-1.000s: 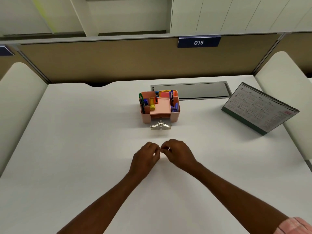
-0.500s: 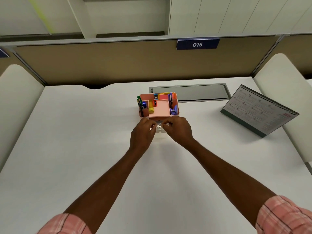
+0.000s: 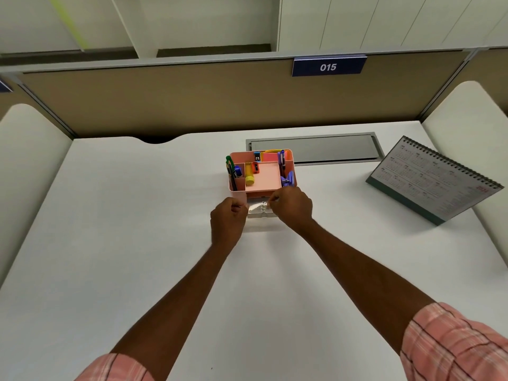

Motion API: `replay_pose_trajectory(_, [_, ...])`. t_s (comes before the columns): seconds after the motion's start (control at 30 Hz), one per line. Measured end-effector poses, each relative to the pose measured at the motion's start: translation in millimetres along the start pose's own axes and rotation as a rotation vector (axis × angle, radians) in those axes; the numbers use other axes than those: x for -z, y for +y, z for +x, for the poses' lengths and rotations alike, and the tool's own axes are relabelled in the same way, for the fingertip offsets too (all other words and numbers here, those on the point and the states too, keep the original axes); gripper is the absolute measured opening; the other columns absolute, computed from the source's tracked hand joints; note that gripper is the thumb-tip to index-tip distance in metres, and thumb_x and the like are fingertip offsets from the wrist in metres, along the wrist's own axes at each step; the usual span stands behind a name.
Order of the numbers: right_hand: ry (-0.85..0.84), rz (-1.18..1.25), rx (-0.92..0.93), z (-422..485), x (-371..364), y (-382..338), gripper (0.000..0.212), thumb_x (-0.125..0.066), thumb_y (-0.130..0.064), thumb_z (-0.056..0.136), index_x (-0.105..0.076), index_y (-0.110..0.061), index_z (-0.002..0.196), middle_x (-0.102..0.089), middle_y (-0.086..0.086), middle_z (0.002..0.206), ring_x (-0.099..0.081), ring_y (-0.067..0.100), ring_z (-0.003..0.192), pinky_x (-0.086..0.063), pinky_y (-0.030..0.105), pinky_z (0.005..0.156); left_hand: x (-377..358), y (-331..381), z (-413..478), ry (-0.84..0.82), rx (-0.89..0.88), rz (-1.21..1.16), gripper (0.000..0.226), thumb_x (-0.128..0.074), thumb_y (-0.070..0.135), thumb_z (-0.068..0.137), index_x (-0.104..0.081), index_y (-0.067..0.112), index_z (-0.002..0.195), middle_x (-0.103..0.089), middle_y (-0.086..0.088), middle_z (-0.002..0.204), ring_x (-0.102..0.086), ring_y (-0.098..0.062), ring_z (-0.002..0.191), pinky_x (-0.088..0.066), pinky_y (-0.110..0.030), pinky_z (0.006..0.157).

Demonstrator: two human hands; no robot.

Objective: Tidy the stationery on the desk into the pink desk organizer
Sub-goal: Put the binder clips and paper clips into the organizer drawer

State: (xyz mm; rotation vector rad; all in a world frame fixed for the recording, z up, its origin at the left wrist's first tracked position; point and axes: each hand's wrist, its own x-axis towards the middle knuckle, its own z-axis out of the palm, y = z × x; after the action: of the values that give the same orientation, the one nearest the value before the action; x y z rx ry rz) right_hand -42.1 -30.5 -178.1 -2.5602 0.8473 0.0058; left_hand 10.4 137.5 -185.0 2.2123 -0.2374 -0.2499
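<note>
The pink desk organizer (image 3: pixel 264 176) stands mid-desk and holds pens, a yellow glue stick (image 3: pixel 249 174), a red sharpener and purple clips in its compartments. Its clear drawer (image 3: pixel 259 214) is pulled out at the front, with silver metal clips (image 3: pixel 262 206) inside. My left hand (image 3: pixel 228 218) is curled into a fist at the drawer's left edge. My right hand (image 3: pixel 292 207) hovers over the drawer's right side, fingertips pinched together above the clips. Anything tiny between the fingers is too small to make out.
A desk calendar (image 3: pixel 431 178) stands to the right. A grey cable hatch (image 3: pixel 313 148) lies just behind the organizer. A tan partition with the sign 015 (image 3: pixel 328 66) closes the back, and white side panels flank the desk.
Both hands moved from a pinch on the bare desk forward to the open drawer. Since then they have drawn slightly apart, the left to the drawer's edge.
</note>
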Motion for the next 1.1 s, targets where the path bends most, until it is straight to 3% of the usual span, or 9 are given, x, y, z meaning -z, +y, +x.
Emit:
replay_pose_trajectory(0.07, [0.003,0.029,0.002,0,1,0,0.018,-0.066,-0.027,0.096,-0.079,-0.019,0.106,-0.076,0.0,0.097,-0.07,0.021,0.087,-0.059,0.032,0.076,0,-2,-1,-0.008,0.276,-0.278,0.012,-0.068,0.02,0.094,-0.072,0.011,0.101,-0.076,-0.007,0.097,-0.073,-0.019,0.082,-0.064,-0.034,0.077])
replay_pose_trajectory(0.17, [0.064,0.187,-0.011,-8,5,4,0.02,-0.067,-0.03,0.096,-0.079,-0.018,0.105,-0.077,0.001,0.098,-0.07,0.018,0.087,-0.056,0.029,0.075,2,-2,-5,-0.017,0.7,-0.818,0.023,-0.067,0.019,0.096,-0.069,0.001,0.11,-0.073,-0.015,0.098,-0.073,-0.028,0.085,-0.063,-0.041,0.084])
replay_pose_trajectory(0.27, [0.169,0.637,-0.158,-28,9,8,0.016,-0.069,-0.026,0.094,-0.079,-0.016,0.101,-0.078,0.0,0.091,-0.073,0.018,0.083,-0.061,0.033,0.077,2,-2,-12,-0.08,0.852,-1.065,0.039,-0.057,0.026,0.103,-0.061,-0.005,0.127,-0.067,-0.023,0.119,-0.068,-0.036,0.11,-0.057,-0.044,0.096])
replay_pose_trajectory(0.4, [0.051,1.37,-0.7,-57,4,9,0.026,-0.074,-0.03,0.093,-0.069,-0.01,0.109,-0.074,0.012,0.105,-0.075,0.027,0.095,-0.064,0.041,0.086,1,2,-21,-0.201,0.938,-1.206,0.056,-0.041,0.038,0.108,-0.048,-0.003,0.145,-0.054,-0.024,0.145,-0.055,-0.039,0.132,-0.044,-0.047,0.113])
replay_pose_trajectory(0.5, [-0.164,1.749,-0.894,-69,-3,7,0.066,-0.069,-0.039,0.097,-0.044,0.0,0.144,-0.055,0.022,0.14,-0.061,0.037,0.126,-0.051,0.048,0.108,-1,9,-24,-0.248,0.964,-1.246,0.061,-0.032,0.043,0.108,-0.042,-0.001,0.149,-0.048,-0.021,0.152,-0.049,-0.038,0.139,-0.038,-0.049,0.118])
replay_pose_trajectory(0.57, [-0.25,1.904,-0.93,-71,-4,1,0.084,-0.066,-0.045,0.097,-0.025,0.001,0.156,-0.043,0.024,0.154,-0.049,0.04,0.139,-0.044,0.049,0.115,-1,13,-24,-0.257,0.974,-1.267,0.064,-0.029,0.047,0.108,-0.041,-0.001,0.149,-0.048,-0.021,0.153,-0.049,-0.038,0.139,-0.036,-0.05,0.119])
replay_pose_trajectory(0.63, [-0.258,1.999,-0.946,-70,-5,-3,0.09,-0.065,-0.047,0.097,-0.02,0.0,0.158,-0.039,0.024,0.157,-0.045,0.04,0.142,-0.04,0.049,0.117,-1,18,-24,-0.259,0.981,-1.291,0.067,-0.028,0.05,0.107,-0.042,-0.001,0.148,-0.049,-0.021,0.151,-0.05,-0.038,0.138,-0.037,-0.049,0.118])
replay_pose_trajectory(1.0, [-0.183,2.162,-0.896,-45,0,-21,0.087,-0.061,-0.052,0.097,-0.022,-0.006,0.159,-0.028,0.02,0.165,-0.031,0.04,0.151,-0.03,0.05,0.123,3,41,-9,-0.261,0.956,-1.299,0.075,-0.029,0.062,0.103,-0.044,0.005,0.15,-0.049,-0.016,0.153,-0.047,-0.036,0.142,-0.03,-0.049,0.122])
replay_pose_trajectory(1.1, [-0.164,2.179,-0.838,-37,1,-24,0.08,-0.06,-0.053,0.097,-0.03,-0.008,0.156,-0.037,0.021,0.16,-0.037,0.041,0.148,-0.032,0.051,0.123,2,45,-5,-0.251,0.935,-1.324,0.076,-0.029,0.063,0.102,-0.042,0.006,0.151,-0.049,-0.016,0.154,-0.047,-0.036,0.142,-0.03,-0.05,0.121])
